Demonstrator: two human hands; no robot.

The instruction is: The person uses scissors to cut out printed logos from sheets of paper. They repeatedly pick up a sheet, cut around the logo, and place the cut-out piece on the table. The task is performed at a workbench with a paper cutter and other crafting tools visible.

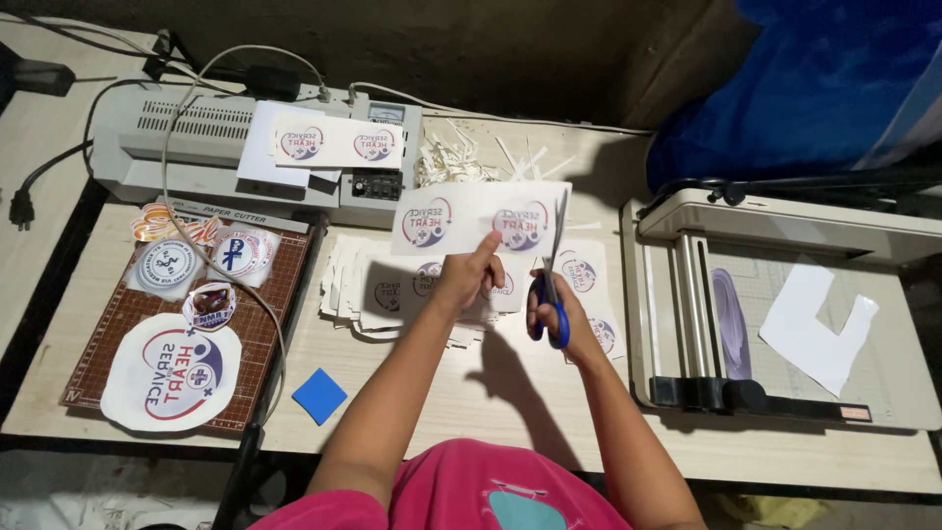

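Your left hand pinches the printed sheet while your right hand grips blue-handled scissors cutting it.

Small print-finishing workshop: laminator upper left, cutting mat below it, paper trimmer at right, paper offcuts top centre.

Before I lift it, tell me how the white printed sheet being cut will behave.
The white printed sheet probably bends little: the left hand holds one edge and it stays flat. Likely light and glossy, so perhaps slippery. The blue-handled scissors in the right hand suggest thin material.
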